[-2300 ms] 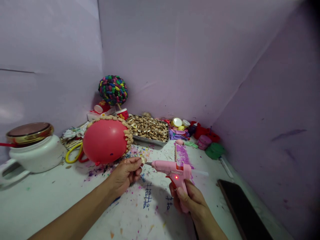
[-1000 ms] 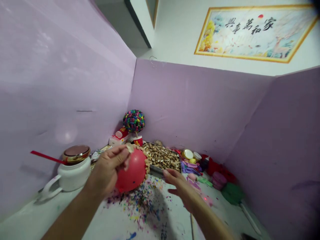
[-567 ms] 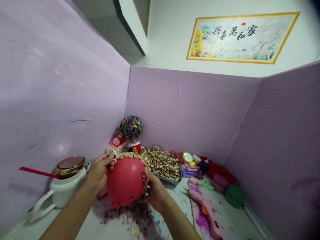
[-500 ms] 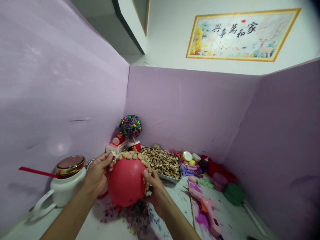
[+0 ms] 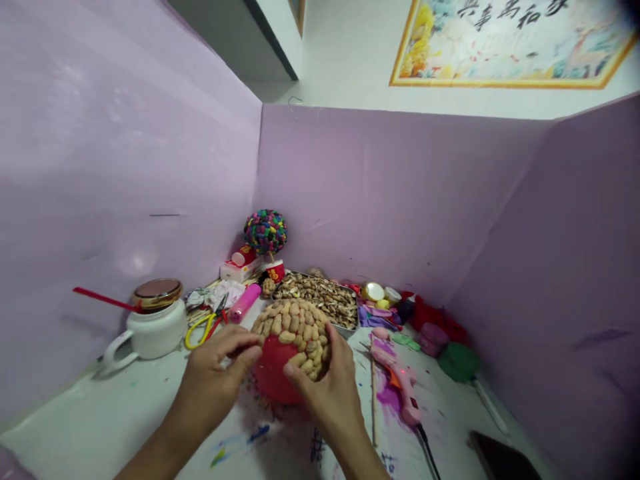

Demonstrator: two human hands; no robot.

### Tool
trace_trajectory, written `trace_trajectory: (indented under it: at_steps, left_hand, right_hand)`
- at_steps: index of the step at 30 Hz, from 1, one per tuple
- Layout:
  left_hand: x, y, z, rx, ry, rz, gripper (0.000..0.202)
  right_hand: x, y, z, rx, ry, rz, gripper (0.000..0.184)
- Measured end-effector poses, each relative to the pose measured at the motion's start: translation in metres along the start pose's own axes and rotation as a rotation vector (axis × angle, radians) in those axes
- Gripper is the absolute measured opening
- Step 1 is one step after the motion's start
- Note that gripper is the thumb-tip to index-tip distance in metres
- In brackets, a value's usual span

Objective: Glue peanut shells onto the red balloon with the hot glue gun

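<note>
A red balloon [image 5: 273,377], its upper side covered with glued peanut shells [image 5: 295,330], rests on the white table between my hands. My left hand [image 5: 217,370] is pinched against the balloon's left side at the edge of the shells; whether a shell is between the fingers is hidden. My right hand [image 5: 327,387] cups the balloon's right side, thumb on the shells. A pink glue gun [image 5: 400,380] lies on the table to the right, apart from both hands.
A metal tray of shells [image 5: 320,300] stands behind the balloon. A white jug with a gold lid [image 5: 153,323], yellow-handled scissors [image 5: 203,327], a pink tube [image 5: 244,303] and a multicoloured ball [image 5: 265,231] are at the left and back. Craft clutter fills the right corner; a dark phone [image 5: 500,457] lies at the lower right.
The glue gun was put down on the table. Both hands took the balloon and turned it, so the shell-covered side now faces up toward me.
</note>
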State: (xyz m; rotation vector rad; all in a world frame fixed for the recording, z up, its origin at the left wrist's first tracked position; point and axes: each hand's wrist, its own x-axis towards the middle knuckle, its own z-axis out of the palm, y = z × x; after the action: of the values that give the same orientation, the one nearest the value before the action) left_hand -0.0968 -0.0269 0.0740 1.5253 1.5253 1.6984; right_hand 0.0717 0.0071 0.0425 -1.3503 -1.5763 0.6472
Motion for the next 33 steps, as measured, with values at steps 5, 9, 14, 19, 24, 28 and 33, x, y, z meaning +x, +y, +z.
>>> trace_trajectory:
  at_steps: [5, 9, 14, 19, 24, 28, 33]
  left_hand:
    - [-0.016, 0.009, 0.006, 0.354, -0.025, 0.376, 0.018]
    - [-0.017, 0.012, 0.015, 0.559, -0.072, 0.521, 0.019]
    - [-0.016, 0.016, 0.02, 0.812, -0.172, 0.555, 0.018]
    - [-0.013, 0.018, 0.022, 0.926, -0.204, 0.57, 0.015]
    - [-0.011, 0.02, 0.024, 0.956, -0.223, 0.57, 0.014]
    - [-0.011, 0.026, 0.026, 0.966, -0.184, 0.584, 0.016]
    - [-0.011, 0.035, 0.028, 1.077, -0.224, 0.554, 0.017]
  right_hand:
    - [0.001, 0.001, -0.002, -0.064, -0.036, -0.042, 0.089]
    - [0.001, 0.003, -0.001, -0.073, -0.034, -0.069, 0.09]
    - [0.001, 0.002, 0.001, -0.081, -0.006, -0.101, 0.088]
    - [0.0, -0.001, 0.0, -0.089, -0.021, -0.084, 0.088]
    - [-0.002, -0.003, 0.001, -0.117, -0.018, -0.098, 0.089]
    - [-0.003, -0.001, 0.003, -0.116, 0.0, -0.109, 0.088]
    - [-0.003, 0.0, 0.003, -0.151, -0.014, -0.098, 0.088]
